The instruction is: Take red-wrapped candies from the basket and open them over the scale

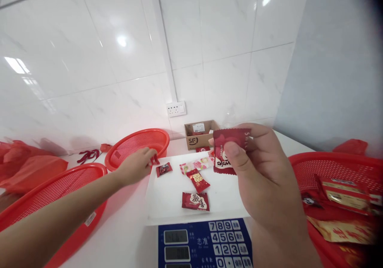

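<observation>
Close to the camera, my right hand (265,176) pinches a small red candy packet (223,146) between thumb and fingers, above the scale's right side. My left hand (139,165) reaches to the far left corner of the white scale tray (167,214), its fingers closed on a small red wrapped piece (154,159). Just beside those fingers lies a dark red candy packet (164,169). On the tray there are also a pink and white wrapped stick (194,165), a red and gold packet (198,180) and a red packet with white lettering (195,201).
The scale's blue keypad panel (203,244) faces me. Red perforated baskets stand at left (89,216), back left (140,136) and right (332,160); the right one holds several packets. A cardboard box (194,143) sits behind the tray, below a wall socket (176,108).
</observation>
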Tool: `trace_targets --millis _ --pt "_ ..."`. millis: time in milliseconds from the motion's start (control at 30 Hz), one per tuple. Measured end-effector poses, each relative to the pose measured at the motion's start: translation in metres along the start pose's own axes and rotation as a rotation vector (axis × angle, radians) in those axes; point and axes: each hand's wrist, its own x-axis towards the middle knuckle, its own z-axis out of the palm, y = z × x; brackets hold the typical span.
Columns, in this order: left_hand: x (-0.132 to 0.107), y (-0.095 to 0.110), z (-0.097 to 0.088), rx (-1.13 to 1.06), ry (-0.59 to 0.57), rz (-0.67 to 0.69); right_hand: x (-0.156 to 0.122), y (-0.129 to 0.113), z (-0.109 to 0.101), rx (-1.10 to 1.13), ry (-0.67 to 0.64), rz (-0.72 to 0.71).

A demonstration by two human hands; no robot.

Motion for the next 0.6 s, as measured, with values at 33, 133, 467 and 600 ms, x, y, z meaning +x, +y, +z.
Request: trace_targets --millis 33,133,467,600 --pt "0.005 -0.008 -0.002 0.005 0.047 -0.05 0.0 0.0 0.0 -0.007 -0.004 -0.001" --pt "0.015 -0.017 -0.002 -0.002 0.109 -0.081 0.002 -0.001 0.002 -0.027 -0.011 -0.004" --pt "0.014 0.033 0.051 -0.11 -0.1 0.117 0.001 -0.004 0.002 -0.05 -0.011 -0.001" --pt "0.02 0.026 0.043 -0.075 -0.061 0.072 0.003 -0.004 0.0 -0.046 -0.019 -0.007"
